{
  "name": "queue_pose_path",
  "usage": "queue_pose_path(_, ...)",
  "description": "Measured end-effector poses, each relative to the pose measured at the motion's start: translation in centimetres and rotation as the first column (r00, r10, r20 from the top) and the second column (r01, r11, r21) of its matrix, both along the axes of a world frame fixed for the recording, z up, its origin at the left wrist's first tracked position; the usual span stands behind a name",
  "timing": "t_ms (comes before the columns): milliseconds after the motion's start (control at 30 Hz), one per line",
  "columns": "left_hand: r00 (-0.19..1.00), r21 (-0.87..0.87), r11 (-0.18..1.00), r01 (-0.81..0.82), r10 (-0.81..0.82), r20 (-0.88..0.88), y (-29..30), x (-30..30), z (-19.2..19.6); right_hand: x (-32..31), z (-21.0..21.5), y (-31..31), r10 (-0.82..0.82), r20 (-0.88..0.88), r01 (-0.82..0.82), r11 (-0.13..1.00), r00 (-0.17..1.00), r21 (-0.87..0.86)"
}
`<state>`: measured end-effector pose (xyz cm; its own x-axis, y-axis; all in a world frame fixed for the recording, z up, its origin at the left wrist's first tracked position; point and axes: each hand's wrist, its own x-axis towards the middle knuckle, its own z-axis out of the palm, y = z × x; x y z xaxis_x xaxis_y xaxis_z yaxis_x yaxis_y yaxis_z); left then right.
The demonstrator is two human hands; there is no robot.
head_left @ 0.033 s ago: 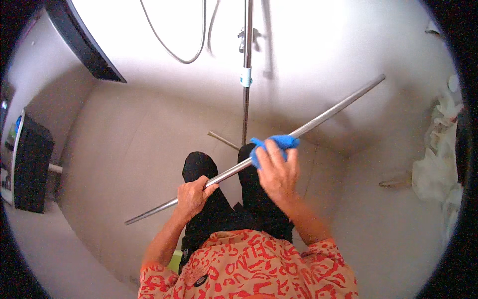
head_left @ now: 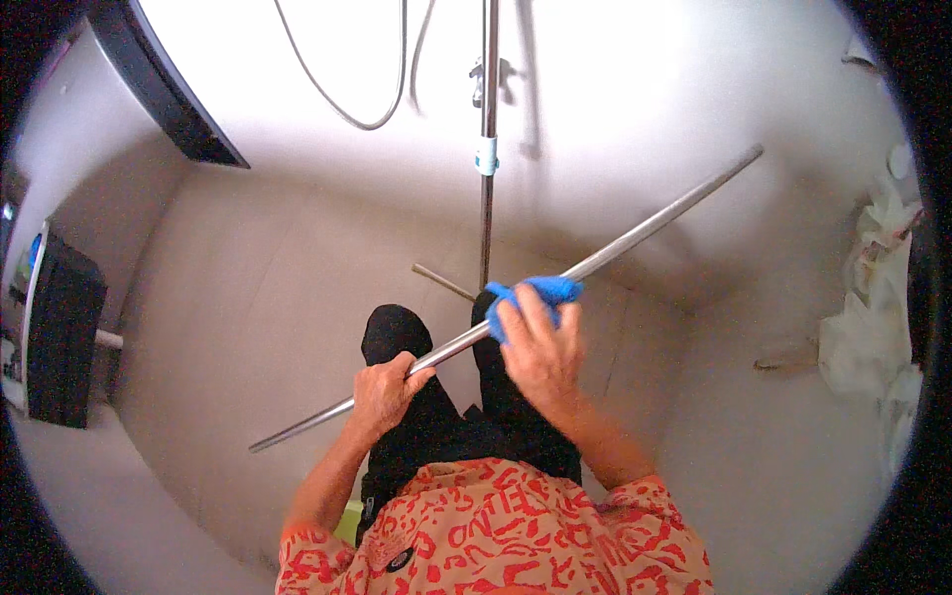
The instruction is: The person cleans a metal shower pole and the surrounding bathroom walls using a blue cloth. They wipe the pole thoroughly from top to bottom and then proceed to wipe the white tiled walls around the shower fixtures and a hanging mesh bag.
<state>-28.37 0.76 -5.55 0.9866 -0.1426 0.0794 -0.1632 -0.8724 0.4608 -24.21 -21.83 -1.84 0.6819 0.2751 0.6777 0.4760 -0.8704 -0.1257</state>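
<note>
Both hands on a long metal rod (head_left: 595, 260), blue cloth (head_left: 535, 295) pressed on it w/ the right.

I see my left hand (head_left: 382, 392) closed in a full fist round the rod, near its lower-left end. Right hand (head_left: 540, 347) lies palm-down, fingers curled over the cloth, pinning it to the rod at about mid-length. Rod runs diagonal, lower left to upper right, across my legs and over the beige floor (head_left: 228, 327). Behind it an upright metal pole (head_left: 488, 119) against the white wall; a hose (head_left: 337, 94) loops to its left. Dark cabinet (head_left: 59, 337) far left, crumpled white sheet (head_left: 873, 317) far right.
</note>
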Motion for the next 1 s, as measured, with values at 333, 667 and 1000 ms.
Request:
queue_pose_path(333,0.928,-0.47,0.882,0.037,-0.205,-0.312,-0.9,0.4,1.3,2.0,1.1,-1.0,-0.093,0.262,-0.078,0.814,0.961,0.576)
queue_pose_path(667,0.886,-0.602,0.798,0.026,-0.298,-0.356,-1.5,0.0,1.0,5.5,5.5,-6.7,0.565,0.069,0.062,-0.209,0.822,0.976)
queue_pose_path(1000,0.916,-0.496,0.867,0.055,-0.242,-0.321,-1.3,-0.2,1.8,2.2,1.2,-0.9,0.693,0.083,0.161,-0.28,0.716,0.946)
